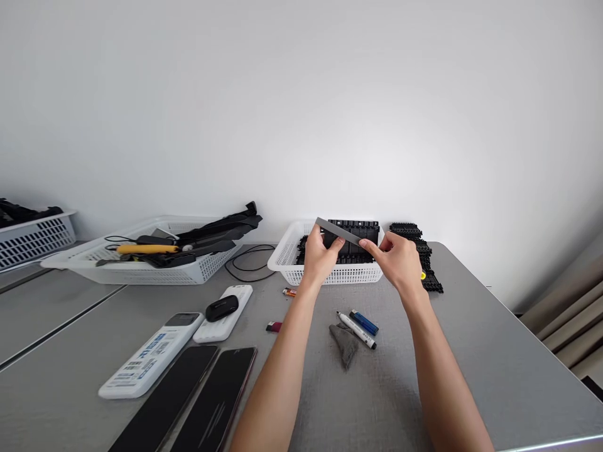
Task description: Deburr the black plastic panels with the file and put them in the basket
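Observation:
Both hands hold a flat grey strip (pixel 347 235) at a slant in front of a white plastic basket (pixel 325 274). My left hand (pixel 321 252) is closed around its left part, the thumb lying along the strip. At the right end, my right hand (pixel 399 256) pinches it between thumb and fingers. What the strip is made for, I cannot make out. Behind it in the basket are black ribbed plastic pieces (pixel 353 253). On the table below lie a white marker (pixel 357 330), a blue lighter (pixel 364 322) and a crumpled grey cloth (pixel 344 345).
More black ribbed pieces (pixel 431 276) lie right of the basket. To the left stand a white basket of tools and black straps (pixel 198 272), two phones (pixel 214 402), white power banks (pixel 151 356) and a black cable (pixel 249 269). A red lighter (pixel 274 326) lies by my left forearm.

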Motion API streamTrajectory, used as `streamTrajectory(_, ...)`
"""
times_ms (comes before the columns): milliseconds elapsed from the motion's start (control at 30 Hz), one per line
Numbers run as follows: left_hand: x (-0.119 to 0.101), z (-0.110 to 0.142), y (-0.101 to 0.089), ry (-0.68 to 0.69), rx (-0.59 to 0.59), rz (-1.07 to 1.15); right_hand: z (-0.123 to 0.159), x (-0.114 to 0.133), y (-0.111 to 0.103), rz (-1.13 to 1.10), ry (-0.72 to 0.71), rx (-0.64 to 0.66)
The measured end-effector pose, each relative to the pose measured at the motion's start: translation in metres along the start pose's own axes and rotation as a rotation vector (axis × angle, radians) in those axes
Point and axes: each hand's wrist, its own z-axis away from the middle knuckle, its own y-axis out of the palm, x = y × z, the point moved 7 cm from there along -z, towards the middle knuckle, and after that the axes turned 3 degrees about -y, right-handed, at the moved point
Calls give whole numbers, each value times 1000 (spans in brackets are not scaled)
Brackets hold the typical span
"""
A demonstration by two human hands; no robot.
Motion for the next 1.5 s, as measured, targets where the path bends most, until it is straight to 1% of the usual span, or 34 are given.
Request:
streamTrajectory(100,3,0,-1,-51,3,73,-3,-10,-4,0,26,-18)
streamTrajectory(233,11,-2,-7,-111,-35,111,-6,-27,-20,14,91,-93)
streamTrajectory(333,10,-3,-6,-104,-29,76,-5,-21,-20,-22,67,-80)
streamTrajectory(467,-1,0,-1,-21,-14,1,0,0,-6,-29,5,-17)
streamTrajectory(533,-5,1,-1,-3,-6,19,0,3,-3,-16,-6,-19)
streamTrajectory(567,-5,2,-1,-15,-4,45,-1,1,-3,-18,0,-30)
streamTrajectory(633,-1,1,-4,-62,-1,99,-3,-10,-8,-37,32,-62)
streamTrajectory(733,5,-1,-7,-107,-12,132,-8,-34,-18,-82,105,-109)
streamTrajectory(800,7,-2,-9,-105,-23,103,-10,-47,-23,-153,153,-121)
streamTrajectory(867,7,-2,-9,-81,-39,29,-9,-53,-23,-254,187,-124)
streamTrajectory(933,5,-1,-8,-58,-46,-57,-8,-50,-20,-340,192,-130)
streamTrajectory(1000,3,1,-5,-44,-26,-117,-6,-39,-15,-379,171,-147)
streamTrajectory(1133,-8,7,5,-7,53,-214,-2,-15,-5,-387,126,-178)
streamTrajectory(1233,-19,13,14,34,115,-280,1,-7,1,-358,116,-170)
streamTrajectory(1300,-25,15,18,58,145,-304,1,-8,2,-356,116,-157)
streamTrajectory(1367,-28,16,20,66,167,-298,0,-12,3,-407,116,-124)
streamTrajectory(1500,-21,11,14,9,170,-191,-5,-28,6,-627,165,-28)
